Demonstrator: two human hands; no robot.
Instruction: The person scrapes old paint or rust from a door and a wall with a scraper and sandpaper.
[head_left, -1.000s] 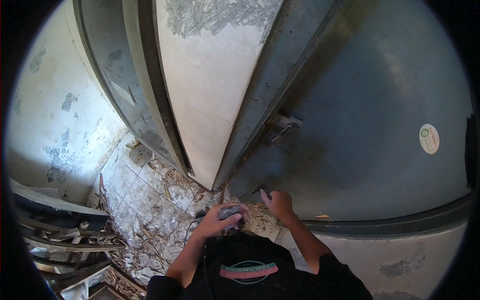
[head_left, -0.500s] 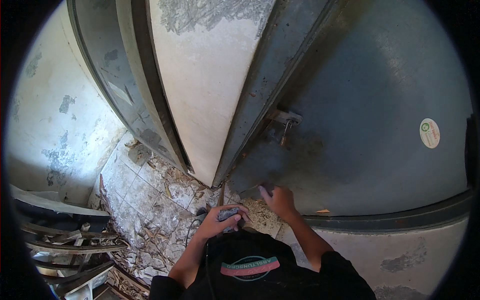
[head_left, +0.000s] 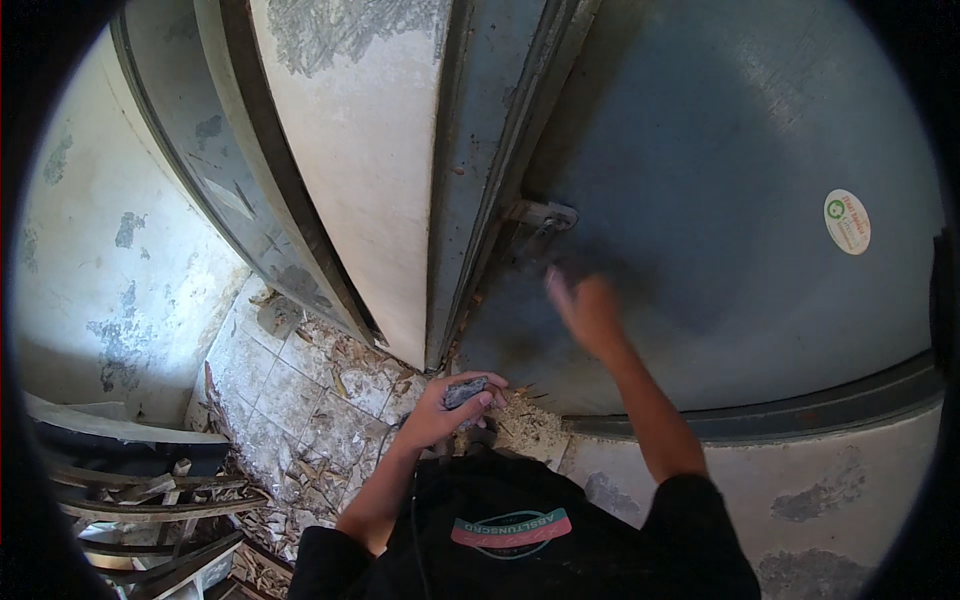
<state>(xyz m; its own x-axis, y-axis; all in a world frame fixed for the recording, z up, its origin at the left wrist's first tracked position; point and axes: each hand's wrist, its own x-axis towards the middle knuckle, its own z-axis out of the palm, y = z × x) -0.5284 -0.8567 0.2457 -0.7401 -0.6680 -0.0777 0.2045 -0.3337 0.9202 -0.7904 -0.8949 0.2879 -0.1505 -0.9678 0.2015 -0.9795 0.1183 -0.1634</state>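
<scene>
My left hand is closed around a grey, rough-looking chunk of stone, held low in front of my body. My right hand is raised before a blue-grey door, just below its metal hasp. Motion smears the fingers of this hand, so whether they hold anything or touch the lock cannot be seen. A small padlock hangs from the hasp, blurred and close to the fingertips. Dark stains surround it on the door.
A worn metal door frame borders a white wall section. Dry leaves and debris cover the tiled floor. Broken wooden slats lie at the lower left. An oval sticker is on the door.
My right hand has risen from low beside the door toward the padlock. My left hand keeps the stone, now tilted a little more upward. The view has shifted slightly to the right.
</scene>
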